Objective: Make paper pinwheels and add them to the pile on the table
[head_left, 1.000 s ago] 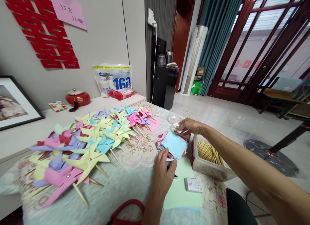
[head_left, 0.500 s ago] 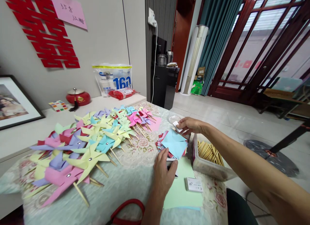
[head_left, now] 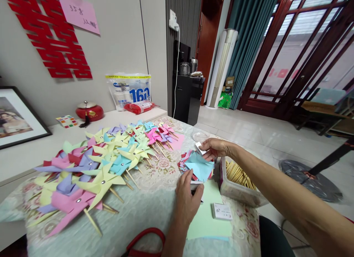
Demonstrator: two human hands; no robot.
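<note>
My right hand (head_left: pixel 215 147) reaches over the table and pinches a small white box (head_left: pixel 199 147) just above a stack of coloured paper squares (head_left: pixel 197 166), the top one light blue. Resting on the tablecloth at the near edge of that stack, my left hand (head_left: pixel 187 198) has its fingers curled over a small dark object that I cannot make out. Left of both hands spreads a big heap of paper pinwheels (head_left: pixel 102 164) on wooden sticks.
A clear plastic tub of wooden sticks (head_left: pixel 238 179) stands right of the stack. A green sheet (head_left: pixel 207 216) with a small white box (head_left: pixel 222 211) lies near me. A red handle (head_left: pixel 143 237) shows at the table's near edge. A clear lid (head_left: pixel 200 136) lies beyond.
My right hand has drawn the small white box slightly toward me and over the paper stack. The left hand has stayed in place.
</note>
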